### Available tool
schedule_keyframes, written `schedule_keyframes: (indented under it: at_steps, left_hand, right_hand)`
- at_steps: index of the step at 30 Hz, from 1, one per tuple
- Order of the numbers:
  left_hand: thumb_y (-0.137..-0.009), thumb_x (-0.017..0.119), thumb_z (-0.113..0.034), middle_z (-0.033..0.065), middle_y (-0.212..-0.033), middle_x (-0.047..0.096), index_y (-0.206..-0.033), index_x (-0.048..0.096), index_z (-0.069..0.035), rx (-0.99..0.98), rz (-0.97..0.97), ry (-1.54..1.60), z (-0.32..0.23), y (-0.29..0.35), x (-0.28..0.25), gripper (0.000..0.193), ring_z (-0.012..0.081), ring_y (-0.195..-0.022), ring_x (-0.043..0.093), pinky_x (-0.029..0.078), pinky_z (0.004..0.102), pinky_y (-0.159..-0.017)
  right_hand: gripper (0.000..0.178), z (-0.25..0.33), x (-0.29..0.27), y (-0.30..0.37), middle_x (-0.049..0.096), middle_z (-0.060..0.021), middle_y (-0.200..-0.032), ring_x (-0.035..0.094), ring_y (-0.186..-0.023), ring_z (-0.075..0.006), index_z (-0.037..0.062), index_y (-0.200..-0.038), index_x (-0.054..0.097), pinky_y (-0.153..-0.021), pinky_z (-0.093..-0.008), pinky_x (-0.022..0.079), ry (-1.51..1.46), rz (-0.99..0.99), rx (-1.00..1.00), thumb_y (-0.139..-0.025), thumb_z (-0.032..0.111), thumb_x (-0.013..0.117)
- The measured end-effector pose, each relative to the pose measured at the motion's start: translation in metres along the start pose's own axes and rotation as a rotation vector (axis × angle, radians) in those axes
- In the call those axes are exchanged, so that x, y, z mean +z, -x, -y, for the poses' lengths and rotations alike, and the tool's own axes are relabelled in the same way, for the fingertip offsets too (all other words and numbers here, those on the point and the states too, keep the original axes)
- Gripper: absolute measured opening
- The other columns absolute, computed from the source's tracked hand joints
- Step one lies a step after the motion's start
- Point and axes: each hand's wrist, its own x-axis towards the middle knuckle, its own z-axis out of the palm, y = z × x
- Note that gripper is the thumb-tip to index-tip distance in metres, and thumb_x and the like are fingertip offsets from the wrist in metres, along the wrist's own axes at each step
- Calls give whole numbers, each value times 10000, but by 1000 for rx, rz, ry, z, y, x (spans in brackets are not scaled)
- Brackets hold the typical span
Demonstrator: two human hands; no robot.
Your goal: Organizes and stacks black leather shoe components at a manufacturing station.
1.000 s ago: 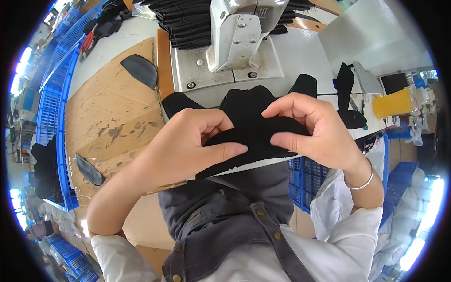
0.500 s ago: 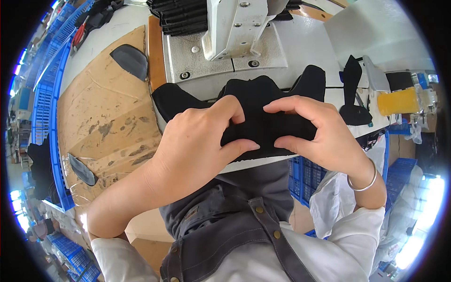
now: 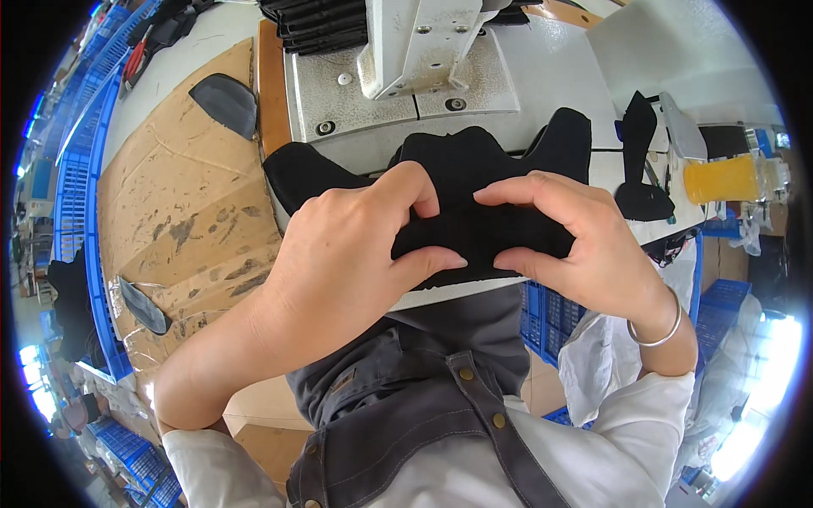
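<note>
A black fabric piece (image 3: 461, 224) with a wavy far edge and flared side lobes lies on the white table in front of a machine. My left hand (image 3: 351, 233) rests on its left part, index finger bent and thumb stretched along the near edge. On the other side lies my right hand (image 3: 584, 233), its thumb and index finger spread in a curve over the cloth. A strip of bare black fabric shows between the two sets of fingertips. The remaining fingers of both hands are mostly hidden.
A pale machine column and base (image 3: 389, 106) stand just beyond the fabric, with stacked black pieces (image 3: 318, 25) behind. At left lies stained cardboard (image 3: 190, 182) holding a dark curved piece (image 3: 224, 103). At right are a black cut piece (image 3: 637, 152) and a yellow roll-like object (image 3: 720, 180).
The table, machine and fabric sit slightly higher in the picture. Both hands keep nearly the same pose on the fabric.
</note>
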Motion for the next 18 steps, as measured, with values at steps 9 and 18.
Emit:
schedule_keyframes:
  at_steps: [9, 18]
  left_hand:
    - [-742, 783, -260, 92, -550, 485, -775, 518, -32, -41, 84, -188, -6, 0, -15, 351, 277, -517, 505, 383, 363, -499]
    - [-806, 726, -233, 117, -592, 584, -682, 573, 5, 57, 177, -117, 10, 3, -32, 309, 304, -577, 584, 422, 365, -526]
  right_hand:
    - [658, 15, 1, -17, 632, -110, -1065, 586, -859, -323, 86, -1205, 553, -790, -371, 476, 36, 124, 177, -599, 78, 809]
    - [637, 26, 3, -18, 630, -197, -960, 592, -869, -406, 75, -1215, 499, -771, -395, 475, 166, 103, 143, -646, 104, 784]
